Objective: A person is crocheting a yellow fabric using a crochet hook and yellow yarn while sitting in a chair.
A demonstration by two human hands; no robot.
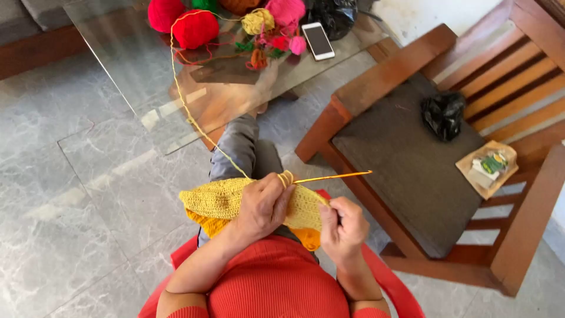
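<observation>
Both hands meet over the person's lap, just in front of the red top. Left hand (pixel 262 206) is closed over the upper edge of the yellow crocheted piece (pixel 220 200), fingers curled down onto it, with loops of yellow yarn (pixel 188 112) wound round the raised forefinger. Right hand (pixel 342 227) sits just right of the crocheted piece, its fingers pinched shut on the lower end of an orange crochet hook (pixel 335 176); the hook slants up and away to the right, its shaft passing beside the yarn loops on the left forefinger.

From the crocheted piece, the yellow yarn runs up and away to the glass bench (pixel 135 65), where it curves round a red yarn ball (pixel 195 28). Beyond the crocheted piece on that bench lie more yarn balls in pink and yellow, and a white phone (pixel 318 40). Right of the crocheted piece stands a wooden chair (pixel 388 73) with a dark cushion carrying a black bag (pixel 443 115).
</observation>
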